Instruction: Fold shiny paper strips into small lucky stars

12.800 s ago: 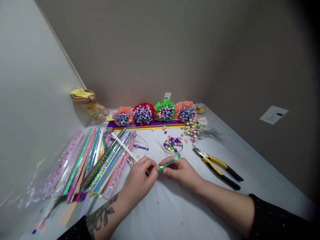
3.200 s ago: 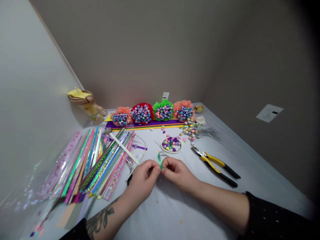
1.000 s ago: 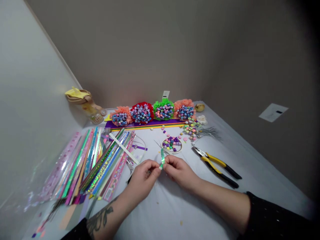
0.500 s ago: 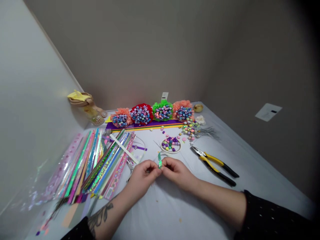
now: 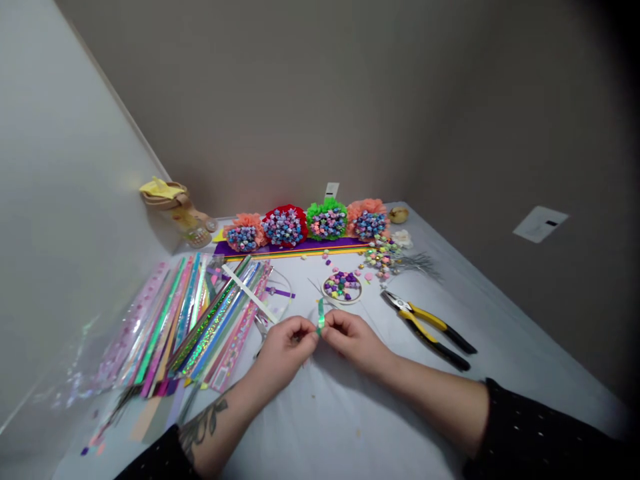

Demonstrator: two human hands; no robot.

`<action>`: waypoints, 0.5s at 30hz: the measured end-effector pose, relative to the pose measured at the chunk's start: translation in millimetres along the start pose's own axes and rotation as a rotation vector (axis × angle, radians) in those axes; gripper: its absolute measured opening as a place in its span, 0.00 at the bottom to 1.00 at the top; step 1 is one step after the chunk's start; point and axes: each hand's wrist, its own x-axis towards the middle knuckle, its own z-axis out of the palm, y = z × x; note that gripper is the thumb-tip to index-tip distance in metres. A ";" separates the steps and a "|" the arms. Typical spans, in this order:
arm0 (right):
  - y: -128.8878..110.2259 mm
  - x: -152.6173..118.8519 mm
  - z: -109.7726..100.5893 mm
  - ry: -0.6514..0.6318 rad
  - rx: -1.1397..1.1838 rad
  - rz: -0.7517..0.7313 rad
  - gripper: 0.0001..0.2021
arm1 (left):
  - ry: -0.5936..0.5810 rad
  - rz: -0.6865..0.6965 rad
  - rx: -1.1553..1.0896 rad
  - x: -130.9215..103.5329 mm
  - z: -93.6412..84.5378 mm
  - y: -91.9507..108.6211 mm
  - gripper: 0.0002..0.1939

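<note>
Glossy strips [image 5: 220, 327], pliers [image 5: 429, 329] and little stars [image 5: 344, 285] mark this a craft table [image 5: 370, 413].

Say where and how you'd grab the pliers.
Both handles together, just behind the pivot, coming from above on the near right side. The pliers lie flat on the table, head pointing away and left, handles splayed toward the near right. The gap narrows near the pivot, so closing round both there looks easiest.

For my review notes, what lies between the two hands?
In the head view, a shiny green strip lies there, its lower end at the fingertips of the left hand and right hand.
</note>
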 end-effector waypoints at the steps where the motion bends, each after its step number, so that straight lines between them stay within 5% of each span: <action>1: 0.9 0.1 -0.2 0.004 0.013 0.004 0.08 | 0.004 -0.003 -0.002 -0.1 -0.3 0.8 0.05; 5: 4.1 0.4 -1.3 0.050 0.077 0.018 0.06 | 0.020 -0.015 0.006 -0.4 -1.1 2.2 0.05; 9: 1.9 -3.6 -2.0 0.190 -0.037 -0.121 0.04 | 0.055 0.021 0.053 -0.7 -1.0 0.7 0.05; 15: 0.0 -13.4 -1.0 0.222 -0.267 -0.297 0.02 | 0.138 0.219 0.235 -4.6 0.2 0.5 0.05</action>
